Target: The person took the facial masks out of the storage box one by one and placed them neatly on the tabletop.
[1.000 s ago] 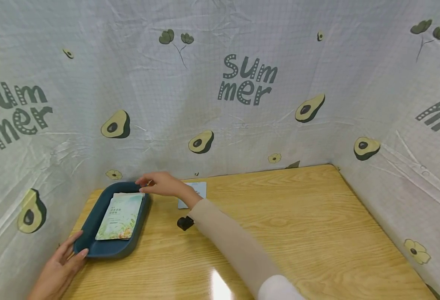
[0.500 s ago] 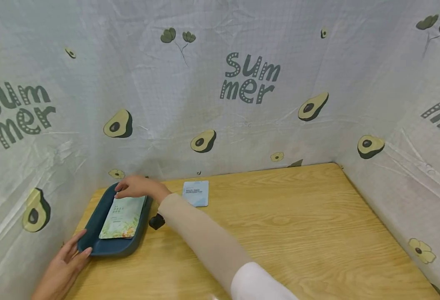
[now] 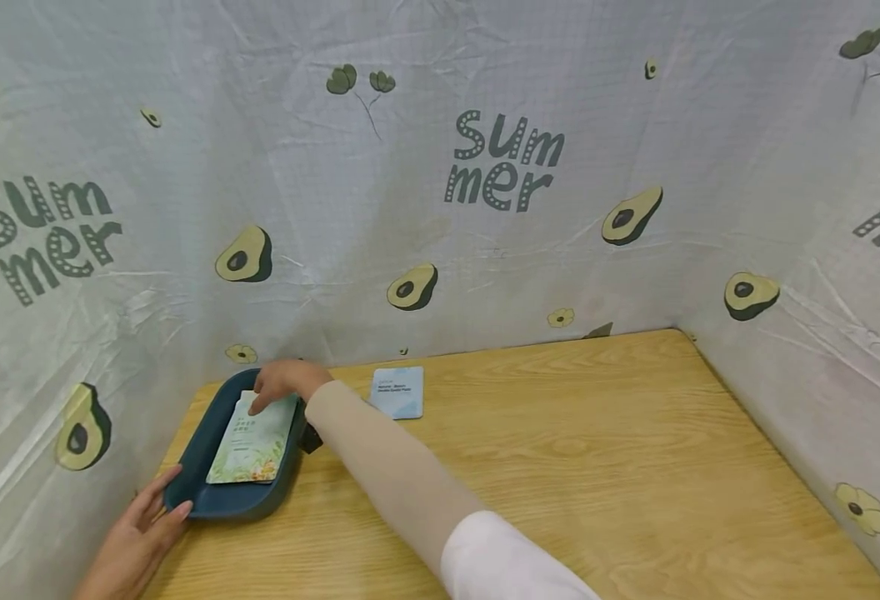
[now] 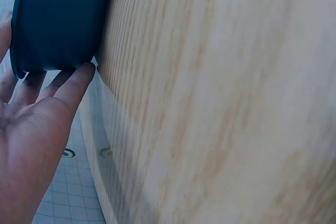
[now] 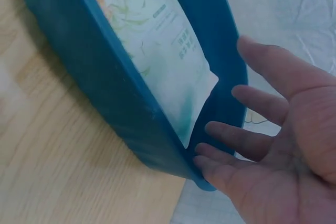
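Observation:
A dark blue tray [image 3: 218, 507] stands at the left of the table, and green-and-white flat packets [image 3: 248, 450] lie stacked inside it. At its near left corner my left hand [image 3: 134, 533] grips the tray, thumb and fingers around the corner; in the left wrist view the fingers touch the outer wall. My right hand [image 3: 282, 382] is over the tray's far end, above the upper end of the packets. Seen from the right wrist, its fingers [image 5: 257, 103] are spread and loosely bent, with nothing held. Whether a fingertip touches the tray's rim I cannot tell.
A light blue square packet [image 3: 398, 394] lies on the wooden table [image 3: 545, 450], right of the tray. White printed cloth [image 3: 485, 250] hangs behind the table and along both sides, close to the tray's left and far edges.
My right hand has moved left from the tray's far right corner to over the packets, and slightly nearer. The light blue packet is uncovered by the arm. My left hand stays at the tray's corner.

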The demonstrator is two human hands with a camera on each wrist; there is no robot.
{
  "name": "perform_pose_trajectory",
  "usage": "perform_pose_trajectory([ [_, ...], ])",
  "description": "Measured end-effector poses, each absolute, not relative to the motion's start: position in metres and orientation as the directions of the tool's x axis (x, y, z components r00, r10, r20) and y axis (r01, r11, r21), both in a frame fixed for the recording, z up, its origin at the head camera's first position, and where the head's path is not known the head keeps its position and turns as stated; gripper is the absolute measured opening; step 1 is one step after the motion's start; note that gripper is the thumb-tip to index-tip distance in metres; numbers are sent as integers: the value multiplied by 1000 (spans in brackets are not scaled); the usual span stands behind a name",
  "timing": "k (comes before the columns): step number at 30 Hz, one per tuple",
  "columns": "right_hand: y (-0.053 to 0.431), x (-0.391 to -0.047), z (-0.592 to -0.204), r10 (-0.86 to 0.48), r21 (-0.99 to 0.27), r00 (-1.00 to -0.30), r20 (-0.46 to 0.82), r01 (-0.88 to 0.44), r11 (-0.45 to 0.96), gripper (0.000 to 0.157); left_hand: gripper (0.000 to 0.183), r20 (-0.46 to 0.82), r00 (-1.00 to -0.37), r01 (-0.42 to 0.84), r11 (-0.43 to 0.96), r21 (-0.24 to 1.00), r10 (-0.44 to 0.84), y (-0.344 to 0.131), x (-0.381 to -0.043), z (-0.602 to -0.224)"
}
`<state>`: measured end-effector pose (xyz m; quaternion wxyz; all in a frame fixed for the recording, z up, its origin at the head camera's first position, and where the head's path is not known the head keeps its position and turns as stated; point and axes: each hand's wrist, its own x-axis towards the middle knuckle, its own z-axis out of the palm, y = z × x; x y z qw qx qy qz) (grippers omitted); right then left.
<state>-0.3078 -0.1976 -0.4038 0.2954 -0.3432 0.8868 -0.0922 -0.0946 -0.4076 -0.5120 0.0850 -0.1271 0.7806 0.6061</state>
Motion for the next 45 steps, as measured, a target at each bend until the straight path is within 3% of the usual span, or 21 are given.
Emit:
perform_pose_trajectory([
  [9,-199,-298,-414,-543,-316,-642,-542,-443,839,69,82,-288,-954,-300,203,932,-88,-404,-90,-516],
  [15,-204,-303,-422,-579,-404,-638,-508,-417,814,68,83,-262,-961,-273,168,947,-86,-405,-90,-510],
  [22,-202,-306,-426,-643,-430,-624,-445,-481,764,58,77,-222,-974,-225,120,967,-40,-408,-91,-512],
  [26,-201,-301,-427,-688,-543,-593,-418,-443,713,55,75,-190,-981,-192,121,974,-29,-410,-90,-515],
  [34,-192,-292,-424,-744,-799,-523,-416,-181,573,57,77,-215,-976,-218,130,967,-39,-411,-90,-516],
  [39,-191,-290,-428,-811,-852,-467,-353,-197,485,43,77,-215,-976,-219,117,969,-44,-411,-90,-516],
  [45,-193,-278,-440,-833,-879,-464,-302,-204,432,39,76,-210,-977,-214,124,969,-44,-409,-87,-516],
])
